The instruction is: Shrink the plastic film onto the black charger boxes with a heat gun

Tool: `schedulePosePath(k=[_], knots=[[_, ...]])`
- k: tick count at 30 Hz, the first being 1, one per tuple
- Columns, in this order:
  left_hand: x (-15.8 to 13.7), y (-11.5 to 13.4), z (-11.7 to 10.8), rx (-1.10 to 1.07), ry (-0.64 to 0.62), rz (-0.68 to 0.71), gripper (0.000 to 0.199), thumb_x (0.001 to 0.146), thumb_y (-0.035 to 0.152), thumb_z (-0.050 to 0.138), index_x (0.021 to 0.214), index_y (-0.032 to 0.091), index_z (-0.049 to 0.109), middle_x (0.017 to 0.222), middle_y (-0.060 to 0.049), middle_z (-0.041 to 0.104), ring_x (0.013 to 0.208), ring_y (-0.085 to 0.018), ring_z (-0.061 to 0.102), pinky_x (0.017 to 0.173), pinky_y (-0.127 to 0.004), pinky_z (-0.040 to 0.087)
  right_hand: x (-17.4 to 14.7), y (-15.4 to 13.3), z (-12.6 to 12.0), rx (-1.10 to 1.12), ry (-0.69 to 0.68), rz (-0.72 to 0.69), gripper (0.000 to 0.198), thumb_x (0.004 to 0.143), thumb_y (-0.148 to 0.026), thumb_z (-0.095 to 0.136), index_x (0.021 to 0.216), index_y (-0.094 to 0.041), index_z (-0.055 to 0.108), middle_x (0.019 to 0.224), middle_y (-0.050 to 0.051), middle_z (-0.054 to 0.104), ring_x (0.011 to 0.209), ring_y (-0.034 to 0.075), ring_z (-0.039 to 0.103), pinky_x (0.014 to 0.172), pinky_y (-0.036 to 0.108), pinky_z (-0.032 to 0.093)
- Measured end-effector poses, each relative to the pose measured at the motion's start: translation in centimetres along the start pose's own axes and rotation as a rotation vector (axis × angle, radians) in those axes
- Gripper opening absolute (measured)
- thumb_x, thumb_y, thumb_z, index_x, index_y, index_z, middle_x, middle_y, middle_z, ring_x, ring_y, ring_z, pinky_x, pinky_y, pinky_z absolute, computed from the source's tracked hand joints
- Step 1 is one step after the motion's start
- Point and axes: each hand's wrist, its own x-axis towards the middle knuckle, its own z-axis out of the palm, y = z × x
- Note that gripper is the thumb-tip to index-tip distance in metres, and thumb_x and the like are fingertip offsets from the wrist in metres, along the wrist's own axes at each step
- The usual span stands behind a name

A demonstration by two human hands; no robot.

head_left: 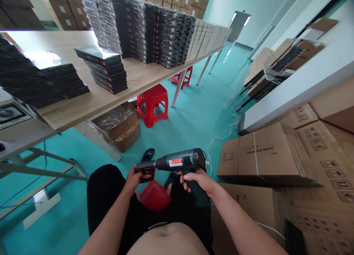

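You are seated, looking down over your lap, with both forearms reaching forward from the bottom edge of the view. Your right hand [199, 181] comes in from the lower right, and its fingers [186, 178] are curled tight around the grip of a heat gun [181, 161], which you hold level above your knees with its nozzle pointing left. Your left hand [133, 179] comes in from the lower left, its fingers pinching a small dark box [146, 171] by its left edge, right at the nozzle's mouth.

The heat gun is dark grey and stubby, with a red and white label on its side and vent slots near the rear. The small dark box looks glossy, with a reddish-brown face. Below it, between your legs, sits a red stool [154, 196].

To your left a long wooden counter [83, 103] carries stacks of black flat boxes [106, 68]. To your right lie cardboard cartons [262, 153] on the teal floor [193, 118].
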Motion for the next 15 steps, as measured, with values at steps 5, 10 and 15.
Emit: schedulePosePath(k=[5,10,15], knots=[[0.4,0.5,-0.7,-0.215,0.04,-0.2,0.014,0.049,0.01,0.047,0.06,0.018,0.051,0.05,0.003,0.053,0.045,-0.013,0.05,0.044,-0.024,0.041,0.5,-1.0,0.6,0.058,0.026,-0.064,0.03,0.072,-0.028,0.062,0.098,-0.012,0.062,0.078,0.005,0.067,0.059,0.014,0.061,0.049,0.024,0.048],[0.5,1.5,-1.0,-0.384,0.027,-0.331,0.017,0.052,0.013,0.045,0.065,0.018,0.054,0.057,-0.002,0.059,0.053,-0.017,0.058,0.053,-0.03,0.049,-0.3,-2.0,2.5,-0.011,-0.17,-0.01,0.03,0.071,-0.026,0.066,0.097,-0.012,0.064,0.077,0.006,0.067,0.059,0.015,0.061,0.051,0.025,0.047],[0.0,2.2,-1.0,-0.565,0.055,-0.324,0.033,0.053,0.013,0.044,0.082,0.016,0.061,0.061,-0.003,0.06,0.056,-0.018,0.06,0.056,-0.03,0.051,-2.4,-1.4,2.3,-0.154,-0.357,0.079,0.03,0.068,-0.025,0.068,0.095,-0.011,0.066,0.076,0.005,0.066,0.056,0.013,0.059,0.051,0.025,0.047]])
